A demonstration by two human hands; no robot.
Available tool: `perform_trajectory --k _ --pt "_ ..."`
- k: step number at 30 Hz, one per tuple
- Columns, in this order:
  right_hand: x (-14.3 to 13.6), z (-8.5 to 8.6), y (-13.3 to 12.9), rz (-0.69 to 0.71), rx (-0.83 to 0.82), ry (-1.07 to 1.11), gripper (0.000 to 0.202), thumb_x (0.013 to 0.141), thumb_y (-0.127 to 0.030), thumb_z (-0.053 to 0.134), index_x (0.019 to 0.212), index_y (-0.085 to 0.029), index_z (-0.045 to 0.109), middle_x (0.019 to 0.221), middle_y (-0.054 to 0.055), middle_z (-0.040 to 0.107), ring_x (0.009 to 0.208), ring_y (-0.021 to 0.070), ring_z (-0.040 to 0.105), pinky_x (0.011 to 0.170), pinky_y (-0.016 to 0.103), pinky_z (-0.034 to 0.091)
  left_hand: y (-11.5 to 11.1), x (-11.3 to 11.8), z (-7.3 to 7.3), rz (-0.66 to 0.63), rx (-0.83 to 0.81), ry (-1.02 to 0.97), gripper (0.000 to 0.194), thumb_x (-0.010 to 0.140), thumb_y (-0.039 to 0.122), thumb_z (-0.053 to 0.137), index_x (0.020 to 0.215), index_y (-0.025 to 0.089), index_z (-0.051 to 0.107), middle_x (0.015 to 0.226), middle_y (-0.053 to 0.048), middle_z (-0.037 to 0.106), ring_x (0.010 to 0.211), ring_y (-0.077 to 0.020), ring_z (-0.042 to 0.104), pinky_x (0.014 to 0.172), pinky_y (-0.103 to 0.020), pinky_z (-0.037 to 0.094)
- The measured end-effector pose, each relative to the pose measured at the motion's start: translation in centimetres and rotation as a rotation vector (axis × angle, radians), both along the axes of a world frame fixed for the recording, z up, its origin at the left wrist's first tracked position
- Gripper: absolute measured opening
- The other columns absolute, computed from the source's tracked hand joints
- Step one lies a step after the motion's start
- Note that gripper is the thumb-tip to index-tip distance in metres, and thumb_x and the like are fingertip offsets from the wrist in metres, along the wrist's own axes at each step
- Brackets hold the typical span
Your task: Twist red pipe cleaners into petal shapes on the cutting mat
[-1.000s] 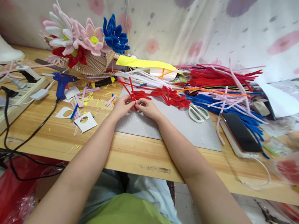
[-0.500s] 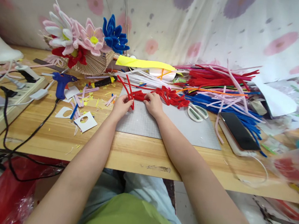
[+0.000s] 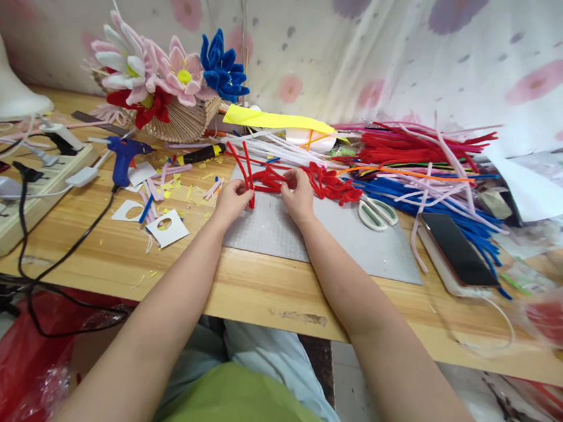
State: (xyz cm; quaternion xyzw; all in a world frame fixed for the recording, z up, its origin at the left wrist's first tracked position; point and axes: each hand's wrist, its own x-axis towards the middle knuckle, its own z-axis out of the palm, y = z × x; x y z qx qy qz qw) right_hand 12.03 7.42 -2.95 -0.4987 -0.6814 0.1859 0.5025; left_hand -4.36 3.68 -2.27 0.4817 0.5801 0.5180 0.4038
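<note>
Red pipe cleaners [image 3: 246, 166] rise in a narrow V from my left hand [image 3: 233, 200], which pinches them near their lower end over the left part of the grey cutting mat [image 3: 353, 245]. To the right, my right hand [image 3: 298, 196] has its thumb and fingers curled at a red fuzzy strand beside the red pile; whether it grips the strand is hard to make out. Bent red pipe-cleaner pieces [image 3: 333, 184] lie just beyond that hand. White-handled scissors [image 3: 377, 214] rest on the mat to their right.
A blue glue gun [image 3: 125, 157], paper squares [image 3: 168, 227] and scraps lie left, near a power strip [image 3: 36, 192]. Fuzzy flowers [image 3: 182, 73] stand behind. Blue pipe cleaners [image 3: 413, 199] and a phone [image 3: 458, 250] lie right.
My right hand has moved slightly right, away from my left hand, and more red strand shows between them. The whole view has shifted a little.
</note>
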Motion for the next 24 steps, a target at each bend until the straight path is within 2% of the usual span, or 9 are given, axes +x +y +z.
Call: perform_trajectory --k 4,7,10,12,16,21,24 --pt "-0.2 0.2 -0.2 0.095 -0.116 0.186 0.015 0.067 -0.019 0.049 0.082 -0.02 0.049 0.081 0.003 0.057 0.073 0.014 0.052 0.071 0.029 0.045 0.2 -0.1 -0.2 0.063 0.004 -0.025 0.006 0.067 0.018 0.057 0.072 0.016 0.055 0.061 0.003 0.054 0.053 -0.0086 0.051 0.049 -0.019 0.042" --pt "-0.5 0.8 -0.9 0.296 -0.275 0.305 0.014 0.063 -0.02 0.053 0.076 -0.019 0.049 0.072 -0.001 0.055 0.064 0.0116 0.052 0.059 0.025 0.044 0.5 -0.2 -0.3 0.136 -0.027 -0.074 0.007 0.069 0.016 0.055 0.074 0.017 0.051 0.067 0.003 0.055 0.054 -0.009 0.054 0.049 -0.02 0.045" --pt "-0.9 1.1 -1.6 0.495 -0.394 0.299 0.016 0.061 -0.021 0.058 0.076 -0.019 0.052 0.067 -0.003 0.055 0.057 0.0099 0.051 0.052 0.023 0.042 0.4 -0.1 0.0 0.145 -0.077 -0.111 0.01 0.07 0.012 0.053 0.077 0.017 0.047 0.073 0.002 0.055 0.052 -0.0084 0.055 0.047 -0.021 0.047" --pt "-1.1 1.1 -1.9 0.551 -0.436 0.274 0.016 0.06 -0.022 0.059 0.075 -0.018 0.054 0.062 -0.004 0.054 0.052 0.0085 0.048 0.049 0.022 0.041 0.2 -0.1 0.4 0.12 -0.079 -0.102 0.011 0.071 0.011 0.051 0.078 0.017 0.047 0.072 0.003 0.055 0.048 -0.0073 0.054 0.045 -0.02 0.046" --pt "-1.2 1.1 -2.1 0.538 -0.479 0.32 0.019 0.062 -0.026 0.064 0.075 -0.018 0.053 0.058 -0.006 0.052 0.048 0.007 0.046 0.047 0.021 0.041 -0.1 0.0 0.6 0.041 -0.055 -0.091 0.013 0.072 0.01 0.051 0.081 0.018 0.047 0.066 0.004 0.055 0.044 -0.0071 0.052 0.043 -0.019 0.044" --pt "-1.1 1.1 -2.0 0.515 -0.515 0.504 0.028 0.061 -0.033 0.07 0.077 -0.018 0.053 0.07 -0.002 0.058 0.064 0.0101 0.057 0.054 0.022 0.048 0.2 -0.1 -0.8 -0.08 0.004 -0.01 0.016 0.068 0.012 0.059 0.08 0.018 0.05 0.066 0.004 0.058 0.049 -0.0074 0.053 0.047 -0.019 0.045" --pt "-1.6 0.7 -1.6 0.452 -0.463 0.515 0.028 0.062 -0.036 0.069 0.076 -0.018 0.052 0.073 -0.002 0.057 0.067 0.011 0.057 0.057 0.024 0.05 0.3 -0.2 -1.1 -0.137 0.014 0.042 0.014 0.067 0.012 0.06 0.079 0.017 0.053 0.069 0.001 0.061 0.054 -0.0091 0.056 0.048 -0.019 0.045"
